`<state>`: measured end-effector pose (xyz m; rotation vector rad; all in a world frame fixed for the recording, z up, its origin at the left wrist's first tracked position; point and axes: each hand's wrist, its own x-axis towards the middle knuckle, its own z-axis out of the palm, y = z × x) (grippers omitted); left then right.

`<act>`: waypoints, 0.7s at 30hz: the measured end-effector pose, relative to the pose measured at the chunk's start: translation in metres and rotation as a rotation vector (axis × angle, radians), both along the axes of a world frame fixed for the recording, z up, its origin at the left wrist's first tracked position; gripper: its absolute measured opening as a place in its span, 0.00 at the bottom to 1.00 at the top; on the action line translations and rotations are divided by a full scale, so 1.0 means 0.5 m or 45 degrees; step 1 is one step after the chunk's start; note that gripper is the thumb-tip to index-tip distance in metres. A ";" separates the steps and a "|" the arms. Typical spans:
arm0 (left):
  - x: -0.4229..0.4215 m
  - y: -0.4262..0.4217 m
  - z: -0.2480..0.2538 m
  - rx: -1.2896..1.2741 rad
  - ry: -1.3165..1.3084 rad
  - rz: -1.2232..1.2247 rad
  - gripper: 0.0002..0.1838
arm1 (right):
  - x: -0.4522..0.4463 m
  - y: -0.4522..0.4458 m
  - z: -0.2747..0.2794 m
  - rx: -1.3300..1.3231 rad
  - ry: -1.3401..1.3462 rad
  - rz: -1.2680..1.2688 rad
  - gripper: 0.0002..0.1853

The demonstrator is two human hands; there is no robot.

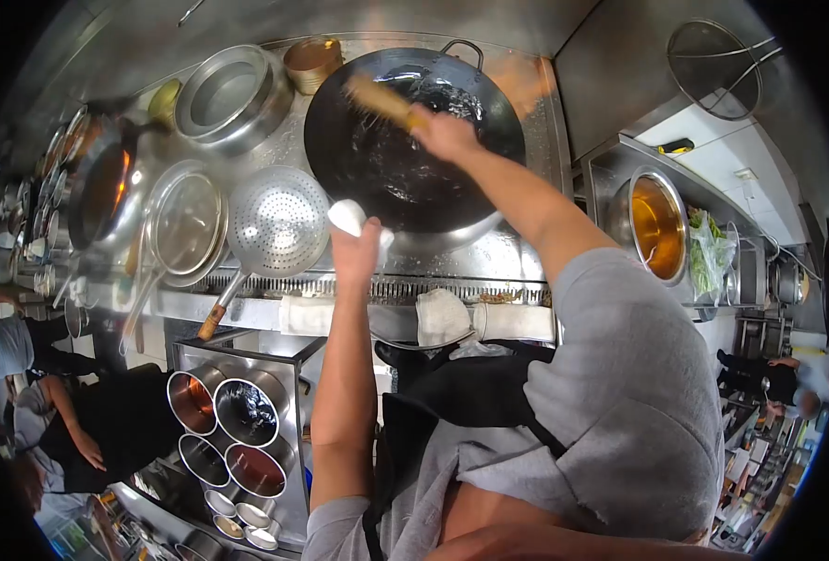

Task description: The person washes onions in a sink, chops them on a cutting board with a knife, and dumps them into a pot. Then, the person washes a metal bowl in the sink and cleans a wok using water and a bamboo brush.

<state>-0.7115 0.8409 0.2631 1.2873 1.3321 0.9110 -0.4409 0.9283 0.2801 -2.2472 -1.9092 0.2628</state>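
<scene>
My right hand (447, 136) is closed around the handle of a bamboo wok brush (377, 97), held over the far left part of a large black wok (328, 140). Shiny liquid moves inside the wok, and the brush is slightly blurred. My left hand (356, 251) grips a folded white cloth (347, 217) at the near left edge of the wok. Whether the cloth touches the rim, I cannot tell. Left of that hand lies a perforated ladle strainer (279, 221) with a wooden handle.
Left of the strainer is a round mesh strainer (185, 224); metal bowls (218, 93) stand behind. A pot of amber liquid (657, 224) and bagged greens (707, 257) sit right. Several seasoning pots (248, 411) fill a lower-left cart. Another person (87, 430) stands at left.
</scene>
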 end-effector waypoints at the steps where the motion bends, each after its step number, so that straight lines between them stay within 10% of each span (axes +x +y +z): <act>1: 0.001 -0.006 0.014 0.002 0.004 0.010 0.27 | 0.007 0.028 -0.003 0.069 0.077 -0.176 0.27; 6: -0.012 -0.031 0.038 -0.033 -0.304 0.108 0.26 | -0.159 -0.069 0.057 -0.260 0.620 -0.075 0.32; 9: -0.009 -0.032 0.037 -0.011 -0.368 0.210 0.27 | -0.077 -0.226 0.008 -0.141 0.525 0.596 0.31; 11: 0.007 -0.029 0.045 0.025 -0.304 0.251 0.28 | 0.030 -0.284 0.161 -0.778 0.549 0.474 0.31; 14: 0.019 -0.026 0.019 0.116 -0.167 0.261 0.31 | 0.244 -0.216 0.181 -0.791 0.125 0.653 0.26; 18: 0.006 -0.009 0.000 -0.078 -0.279 0.186 0.30 | 0.171 0.015 0.151 -0.269 -0.385 0.112 0.26; 21: -0.001 -0.014 0.017 -0.034 -0.255 0.163 0.29 | -0.021 0.029 0.028 -0.152 0.129 -0.170 0.25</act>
